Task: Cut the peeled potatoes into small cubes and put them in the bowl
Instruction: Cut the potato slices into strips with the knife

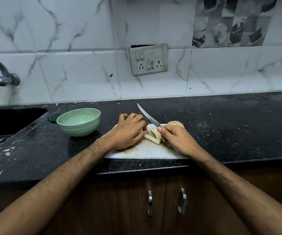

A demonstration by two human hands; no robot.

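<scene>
Black stone counter (221, 133) runs across the view, speckled with crumbs, above brown cupboard doors (153, 209) with two metal handles. Nearest on it, at the front edge, lies a white cutting board (142, 152), the landmark for everything else. On the board the left hand (130, 131) curls its fingers over pale potato pieces (151, 139) and holds them down, hiding most of them. Just right of them the right hand (176, 139) grips the red handle of a knife (149, 118), thumb on the base of the blade, which points up and away above the left knuckles. At the board's far right corner sits a whole peeled potato (175, 124), partly behind the right hand. Left of the board, near but apart, stands a green bowl (79, 122). Further left is a dark sink (9, 119), with a tap (2, 72) on the marbled wall tiles (69, 73). Behind the board a switch plate (148, 59) is set in that wall.
</scene>
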